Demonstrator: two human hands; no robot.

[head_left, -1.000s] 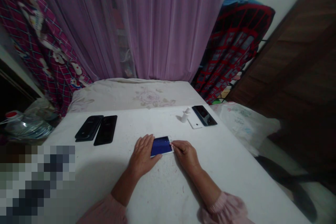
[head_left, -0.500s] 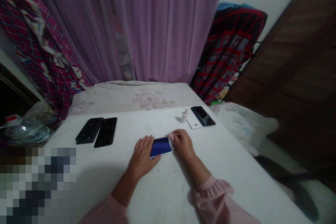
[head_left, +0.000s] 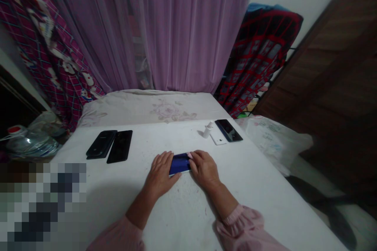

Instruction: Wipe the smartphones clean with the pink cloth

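A phone with a blue screen [head_left: 180,164] lies flat on the white table between my hands. My left hand [head_left: 160,173] grips its left end, thumb along the near edge and fingers over the far edge. My right hand [head_left: 205,168] is closed at the phone's right end and covers it. A bit of pale pink cloth [head_left: 189,155] shows at its fingertips, against the screen; the rest of the cloth is hidden under the fingers.
Two dark phones, one [head_left: 101,144] beside another [head_left: 119,146], lie at the left. A small white bottle [head_left: 207,130], a white phone [head_left: 218,138] and a dark phone [head_left: 229,130] are at the back right of the table [head_left: 182,219].
My right hand has turned and lowered over the phone's right end, covering more of it. Less of the pink cloth shows. My left hand stays in place.
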